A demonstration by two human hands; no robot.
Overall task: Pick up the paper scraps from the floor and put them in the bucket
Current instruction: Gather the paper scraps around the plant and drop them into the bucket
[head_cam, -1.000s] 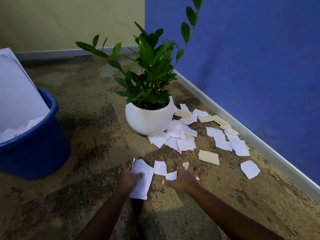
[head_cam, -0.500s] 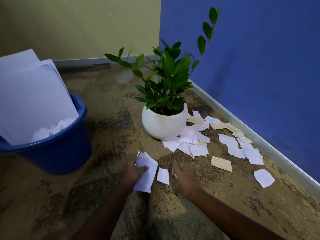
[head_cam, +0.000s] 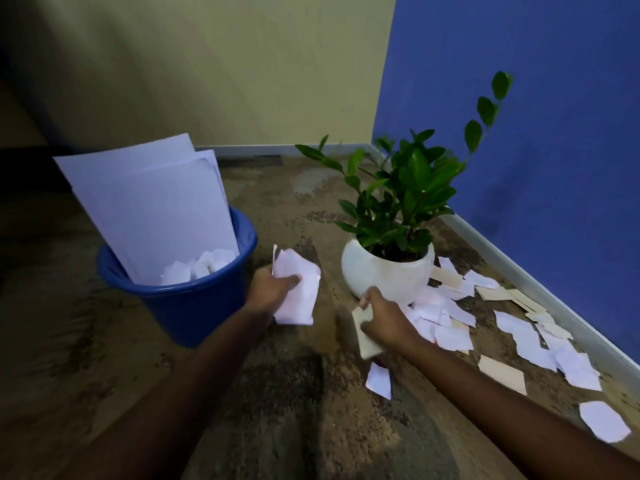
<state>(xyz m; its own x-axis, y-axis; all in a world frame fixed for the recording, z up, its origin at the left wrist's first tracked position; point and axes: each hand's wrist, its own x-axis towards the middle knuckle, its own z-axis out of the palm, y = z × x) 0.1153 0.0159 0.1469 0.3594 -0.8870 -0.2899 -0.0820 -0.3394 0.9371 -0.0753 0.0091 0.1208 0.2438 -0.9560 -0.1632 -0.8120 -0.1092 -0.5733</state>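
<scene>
A blue bucket point(head_cam: 194, 306) stands on the floor at the left, with large white sheets point(head_cam: 152, 209) leaning in it and small scraps at the bottom. My left hand point(head_cam: 270, 289) is closed on a bunch of white paper scraps point(head_cam: 298, 289), just right of the bucket's rim. My right hand point(head_cam: 384, 317) grips a beige scrap point(head_cam: 363, 336) above the floor, near the plant pot. Several white and beige scraps point(head_cam: 453, 336) lie scattered on the floor to the right. One white scrap point(head_cam: 379, 377) lies below my right hand.
A white pot point(head_cam: 384, 275) with a green plant stands right of the bucket, scraps tucked around its base. A blue wall point(head_cam: 554, 133) with a grey skirting board runs along the right. A yellowish wall closes the back. The floor is mottled brown.
Both hands have lifted off the floor and moved left toward the bucket. My right hand has taken hold of a beige scrap. The view has swung left, showing the whole bucket.
</scene>
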